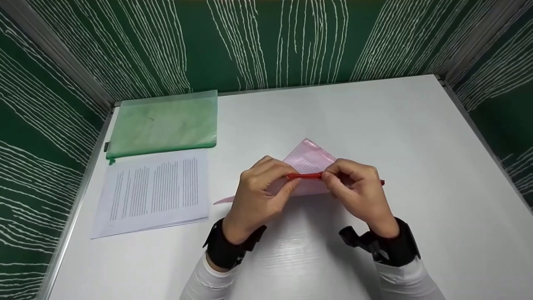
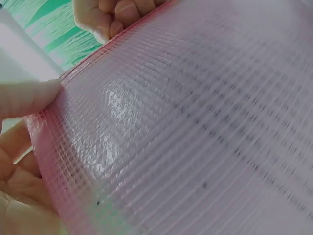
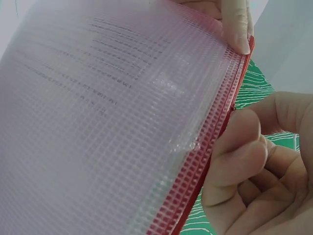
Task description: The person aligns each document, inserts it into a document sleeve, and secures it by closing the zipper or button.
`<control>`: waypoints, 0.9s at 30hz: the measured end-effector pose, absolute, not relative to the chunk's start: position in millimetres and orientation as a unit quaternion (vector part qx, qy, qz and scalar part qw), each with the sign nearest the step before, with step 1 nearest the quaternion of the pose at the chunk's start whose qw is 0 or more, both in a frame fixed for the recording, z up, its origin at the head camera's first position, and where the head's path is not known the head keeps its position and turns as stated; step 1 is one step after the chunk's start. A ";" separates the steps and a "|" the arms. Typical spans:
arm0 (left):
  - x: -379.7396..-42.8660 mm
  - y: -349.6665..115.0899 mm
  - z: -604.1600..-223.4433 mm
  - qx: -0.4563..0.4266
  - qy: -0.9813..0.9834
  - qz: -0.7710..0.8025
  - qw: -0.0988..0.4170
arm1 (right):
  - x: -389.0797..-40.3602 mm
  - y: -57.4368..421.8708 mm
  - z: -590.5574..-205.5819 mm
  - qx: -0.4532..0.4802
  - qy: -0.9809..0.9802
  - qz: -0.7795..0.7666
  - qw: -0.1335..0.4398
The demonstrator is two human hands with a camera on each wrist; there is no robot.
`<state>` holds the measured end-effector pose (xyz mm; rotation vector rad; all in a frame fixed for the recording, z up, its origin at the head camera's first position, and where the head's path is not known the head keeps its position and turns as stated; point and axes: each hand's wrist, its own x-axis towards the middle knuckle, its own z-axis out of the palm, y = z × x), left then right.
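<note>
Pink mesh zip pouch (image 1: 309,159) held up over white table (image 1: 416,146); we pinch its red zip edge (image 1: 306,176) w/ L hand (image 1: 259,189) nr one end, R hand (image 1: 361,192) farther along. Green zip pouch (image 1: 166,125) + printed sheets (image 1: 143,196) at L.

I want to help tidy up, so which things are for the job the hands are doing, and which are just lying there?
For the job:
pink folder, held by the left hand
its red zip edge, pinched by the right hand
printed paper showing through it

Just lying there, it seems:
green folder
stack of printed sheets
</note>
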<state>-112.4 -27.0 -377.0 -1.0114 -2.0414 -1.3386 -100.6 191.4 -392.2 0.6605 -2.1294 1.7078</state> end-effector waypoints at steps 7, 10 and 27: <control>-112.4 -23.7 -378.2 -0.383 -0.744 -0.482 0.260 | -101.4 194.1 -391.9 0.247 -0.750 0.591 0.166; -113.0 -23.5 -377.9 -0.386 -0.732 -0.484 0.285 | -101.9 197.4 -390.8 0.251 -0.738 0.609 0.145; -111.9 -30.7 -375.2 -0.375 -0.711 -0.503 0.317 | -103.2 208.0 -387.2 0.222 -0.737 0.628 0.114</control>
